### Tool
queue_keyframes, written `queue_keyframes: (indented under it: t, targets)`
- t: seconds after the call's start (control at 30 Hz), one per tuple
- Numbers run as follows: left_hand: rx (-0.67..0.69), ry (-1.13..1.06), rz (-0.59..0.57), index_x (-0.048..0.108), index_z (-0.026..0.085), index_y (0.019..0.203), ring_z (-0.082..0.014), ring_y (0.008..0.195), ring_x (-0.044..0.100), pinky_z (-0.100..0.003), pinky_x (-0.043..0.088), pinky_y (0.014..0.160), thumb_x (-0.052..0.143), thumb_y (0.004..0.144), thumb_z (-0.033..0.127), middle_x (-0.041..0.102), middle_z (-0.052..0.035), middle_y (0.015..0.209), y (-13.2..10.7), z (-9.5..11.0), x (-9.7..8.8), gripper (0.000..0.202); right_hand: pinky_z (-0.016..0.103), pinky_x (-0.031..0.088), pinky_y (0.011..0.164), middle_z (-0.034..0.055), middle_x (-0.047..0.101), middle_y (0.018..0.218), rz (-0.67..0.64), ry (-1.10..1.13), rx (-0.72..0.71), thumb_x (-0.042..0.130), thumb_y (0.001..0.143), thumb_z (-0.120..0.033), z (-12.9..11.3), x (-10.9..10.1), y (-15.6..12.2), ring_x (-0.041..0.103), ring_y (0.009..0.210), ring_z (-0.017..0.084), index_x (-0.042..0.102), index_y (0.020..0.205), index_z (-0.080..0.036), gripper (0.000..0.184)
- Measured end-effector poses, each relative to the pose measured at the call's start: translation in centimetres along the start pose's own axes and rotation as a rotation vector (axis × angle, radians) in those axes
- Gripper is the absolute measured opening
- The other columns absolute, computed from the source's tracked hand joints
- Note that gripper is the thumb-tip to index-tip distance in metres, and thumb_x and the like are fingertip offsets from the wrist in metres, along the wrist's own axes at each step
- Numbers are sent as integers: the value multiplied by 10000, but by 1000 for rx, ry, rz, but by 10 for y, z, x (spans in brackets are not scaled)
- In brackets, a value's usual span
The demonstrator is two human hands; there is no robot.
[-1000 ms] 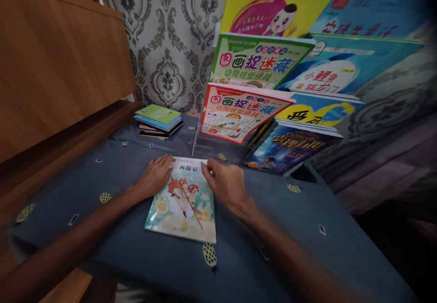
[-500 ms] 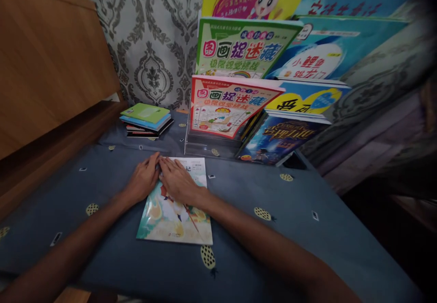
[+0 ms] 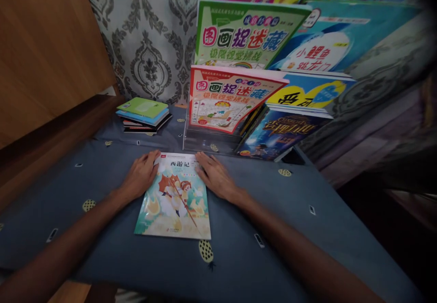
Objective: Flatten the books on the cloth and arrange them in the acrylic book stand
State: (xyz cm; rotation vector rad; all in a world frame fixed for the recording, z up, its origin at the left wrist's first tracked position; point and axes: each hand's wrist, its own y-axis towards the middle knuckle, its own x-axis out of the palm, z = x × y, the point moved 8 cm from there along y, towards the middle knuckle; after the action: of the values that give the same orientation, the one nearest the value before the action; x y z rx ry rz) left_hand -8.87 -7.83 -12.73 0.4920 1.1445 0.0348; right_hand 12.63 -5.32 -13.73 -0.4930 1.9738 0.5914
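A children's picture book (image 3: 175,200) with a pale green cover lies flat and closed on the blue patterned cloth (image 3: 239,248). My left hand (image 3: 141,175) rests flat at the book's upper left corner, fingers stretched out. At the upper right corner my right hand (image 3: 215,175) lies flat too, its fingertips on the book's top edge. Neither hand grips anything.
A clear stand (image 3: 205,141) just behind the book holds several upright children's books (image 3: 228,100), with more (image 3: 246,34) stacked higher behind. A small pile of thin books (image 3: 143,114) sits at the back left. A wooden panel (image 3: 44,57) runs along the left; patterned wallpaper (image 3: 150,43) is behind.
My right hand slid left across the cover to meet the left hand, then back to the upper right corner. The book stays put.
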Motion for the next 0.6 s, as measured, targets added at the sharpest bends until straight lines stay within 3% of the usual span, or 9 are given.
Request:
queue_keyframes:
  t: [0.13, 0.37, 0.6]
  targets:
    - [6, 8, -20, 519, 163, 1313, -298, 1265, 576, -509, 472, 1071, 345, 992, 288, 651, -149, 1309, 0, -1, 0, 385, 527, 325, 1216, 136, 472, 1552, 17, 137, -50, 351, 1032, -353, 17, -4, -7, 397, 1473, 253, 447, 1506, -168, 518]
    - [94, 60, -99, 559, 161, 1349, -308, 1405, 475, -550, 398, 1140, 328, 990, 302, 610, -148, 1409, 2, 3, 1, 449, 516, 388, 1184, 71, 529, 1519, 72, 216, -52, 336, 1045, -370, 24, -8, -4, 484, 1416, 244, 492, 1484, -253, 480]
    - [193, 76, -276, 517, 130, 1421, -267, 1477, 386, -509, 315, 1199, 320, 1017, 359, 500, -144, 1527, 14, 30, 17, 505, 488, 390, 1181, 93, 521, 1526, 59, 244, -33, 312, 1044, -365, 26, -9, -4, 488, 1411, 230, 472, 1493, -200, 505]
